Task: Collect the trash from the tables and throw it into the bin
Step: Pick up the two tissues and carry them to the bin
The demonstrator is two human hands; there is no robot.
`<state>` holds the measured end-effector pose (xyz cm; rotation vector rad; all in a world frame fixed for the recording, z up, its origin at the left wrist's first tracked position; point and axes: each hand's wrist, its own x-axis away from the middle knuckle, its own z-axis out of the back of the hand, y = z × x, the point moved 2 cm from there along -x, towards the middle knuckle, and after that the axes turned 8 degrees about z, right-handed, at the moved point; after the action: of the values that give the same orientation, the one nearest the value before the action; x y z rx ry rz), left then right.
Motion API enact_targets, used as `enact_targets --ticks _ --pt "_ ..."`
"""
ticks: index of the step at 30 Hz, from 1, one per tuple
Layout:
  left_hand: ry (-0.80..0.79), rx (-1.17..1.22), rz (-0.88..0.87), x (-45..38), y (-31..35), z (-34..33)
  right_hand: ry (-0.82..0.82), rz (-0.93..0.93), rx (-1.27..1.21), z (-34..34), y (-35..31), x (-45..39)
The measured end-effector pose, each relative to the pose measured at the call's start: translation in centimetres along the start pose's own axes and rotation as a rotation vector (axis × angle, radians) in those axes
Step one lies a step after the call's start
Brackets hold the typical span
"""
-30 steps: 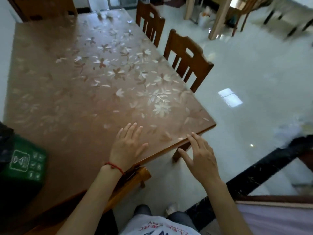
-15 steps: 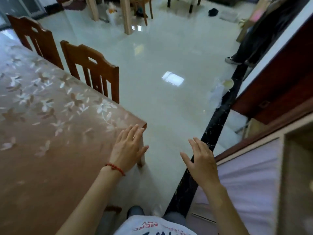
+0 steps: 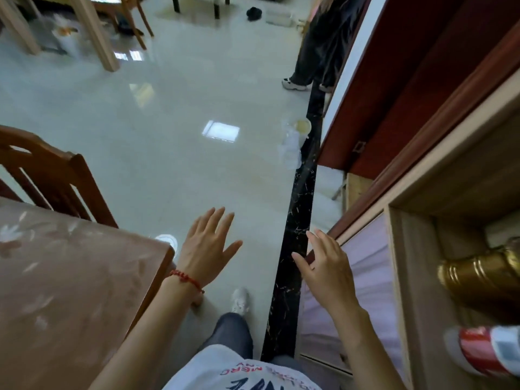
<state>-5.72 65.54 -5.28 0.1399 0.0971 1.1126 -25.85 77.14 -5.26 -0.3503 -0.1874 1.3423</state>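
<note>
My left hand hovers over the pale tiled floor just past the corner of the floral-topped table, fingers spread, holding nothing; a red string is on its wrist. My right hand is raised in front of a cabinet's lilac front, also spread and empty. On the floor by the black marble strip lie a clear plastic bag and a pale cup. A white bin with trash inside stands far off at the top left beneath a light wooden table. The table corner in view carries no trash.
A brown wooden chair stands at the table's far side. A person in dark trousers stands at the top right by a red-brown door. On the right, a wooden shelf unit holds a gold bottle and a red-and-white can.
The view has swung right, away from the table and the green bin at its left edge, toward the open floor and the cabinet. Both hands stay spread and empty.
</note>
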Motion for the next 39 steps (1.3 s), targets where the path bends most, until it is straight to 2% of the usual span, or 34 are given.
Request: enact_targets --ticks 8,20,27,39 --pt "-0.045 0.04 -0.04 -9.5 -0.9 -0.6 0.0 -0.064 0.004 -0.4 1.7 -8.0" --pt "-0.05 0.031 0.002 -27.6 -6.1 0.1 0.011 -0.007 -0.008 -1.0 1.8 -28.3" --pt "-0.108 0.034 0.087 -35.3 -9.0 -0.6 -0.045 0.033 0.009 -2.1 2.3 -37.8" --pt "-0.062 0.021 0.286 -52.3 -12.9 -1.5 -0.101 0.211 0.012 -4.5 3.7 -60.4"
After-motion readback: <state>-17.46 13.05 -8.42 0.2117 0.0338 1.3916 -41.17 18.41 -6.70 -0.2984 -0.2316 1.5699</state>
